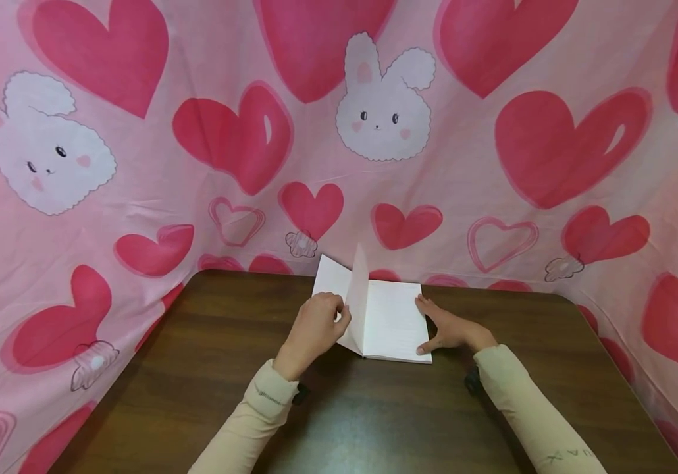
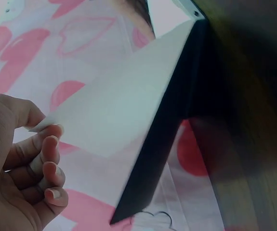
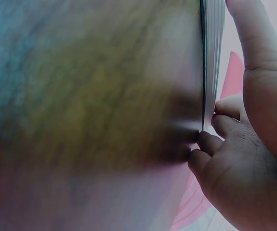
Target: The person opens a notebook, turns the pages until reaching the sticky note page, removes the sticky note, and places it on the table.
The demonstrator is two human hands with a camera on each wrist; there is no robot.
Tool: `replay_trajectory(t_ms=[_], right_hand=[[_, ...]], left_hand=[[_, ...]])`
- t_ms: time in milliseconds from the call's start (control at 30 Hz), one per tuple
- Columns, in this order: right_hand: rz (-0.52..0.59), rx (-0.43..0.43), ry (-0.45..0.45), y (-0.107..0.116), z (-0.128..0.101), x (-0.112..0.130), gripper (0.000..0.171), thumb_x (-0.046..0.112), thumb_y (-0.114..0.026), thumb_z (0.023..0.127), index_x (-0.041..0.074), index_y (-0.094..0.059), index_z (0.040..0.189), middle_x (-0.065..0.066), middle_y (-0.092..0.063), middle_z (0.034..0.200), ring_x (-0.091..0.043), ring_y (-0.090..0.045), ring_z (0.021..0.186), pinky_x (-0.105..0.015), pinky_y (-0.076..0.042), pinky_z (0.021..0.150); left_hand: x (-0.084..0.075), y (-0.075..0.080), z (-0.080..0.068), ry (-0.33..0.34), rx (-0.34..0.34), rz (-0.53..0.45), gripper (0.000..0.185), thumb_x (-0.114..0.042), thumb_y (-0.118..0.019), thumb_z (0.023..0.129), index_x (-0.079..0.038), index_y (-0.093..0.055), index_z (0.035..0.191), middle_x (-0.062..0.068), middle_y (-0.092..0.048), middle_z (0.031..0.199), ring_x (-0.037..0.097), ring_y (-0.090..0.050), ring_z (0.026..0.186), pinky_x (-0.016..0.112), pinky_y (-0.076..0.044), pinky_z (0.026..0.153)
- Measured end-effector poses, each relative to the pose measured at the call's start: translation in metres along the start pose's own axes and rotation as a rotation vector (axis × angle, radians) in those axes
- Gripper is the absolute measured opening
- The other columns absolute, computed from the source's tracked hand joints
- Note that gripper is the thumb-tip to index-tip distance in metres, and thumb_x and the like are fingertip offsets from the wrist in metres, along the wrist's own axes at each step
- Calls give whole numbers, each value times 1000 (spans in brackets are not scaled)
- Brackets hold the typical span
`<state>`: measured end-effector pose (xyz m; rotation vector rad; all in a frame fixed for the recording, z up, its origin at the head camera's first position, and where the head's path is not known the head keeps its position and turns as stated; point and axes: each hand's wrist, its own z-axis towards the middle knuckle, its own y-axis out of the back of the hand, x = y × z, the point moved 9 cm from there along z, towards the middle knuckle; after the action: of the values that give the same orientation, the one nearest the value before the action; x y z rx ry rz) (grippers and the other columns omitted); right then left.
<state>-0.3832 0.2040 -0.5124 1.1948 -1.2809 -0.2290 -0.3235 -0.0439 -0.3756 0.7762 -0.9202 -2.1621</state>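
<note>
An open notebook (image 1: 395, 322) with white pages and a dark cover (image 2: 150, 154) lies near the far edge of the table. One page (image 1: 359, 299) stands nearly upright at the spine. My left hand (image 1: 318, 319) pinches that page's corner between thumb and index finger, as the left wrist view shows, with the other fingers curled below. At the notebook's right side, my right hand (image 1: 448, 327) is spread, its thumb on the page near the lower corner and its fingertips at the outer edge. Stacked page edges (image 3: 214, 62) show beside those fingers in the right wrist view.
The brown wooden table (image 1: 368, 421) has rounded far corners. A pink cloth (image 1: 327, 158) with red hearts and white rabbits hangs right behind the table and along both sides.
</note>
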Motion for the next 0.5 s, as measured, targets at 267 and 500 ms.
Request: replay_trajectory(t_ms=[267, 500], right_hand=[[5, 8, -7, 0, -2, 0, 126, 37, -88, 78, -9, -3, 159, -29, 4, 167, -50, 3, 153, -67, -9, 119], [13, 11, -5, -1, -1, 1, 125, 38, -88, 78, -8, -4, 159, -29, 2, 167, -49, 3, 154, -68, -9, 119]], left_hand=[[29, 3, -14, 88, 33, -6, 29, -7, -73, 88, -11, -61, 62, -2, -52, 56, 11, -42, 54, 26, -41, 51], [51, 3, -30, 206, 29, 38, 45, -4, -71, 86, -14, -44, 51, -8, -30, 52, 10, -29, 53, 27, -31, 46]])
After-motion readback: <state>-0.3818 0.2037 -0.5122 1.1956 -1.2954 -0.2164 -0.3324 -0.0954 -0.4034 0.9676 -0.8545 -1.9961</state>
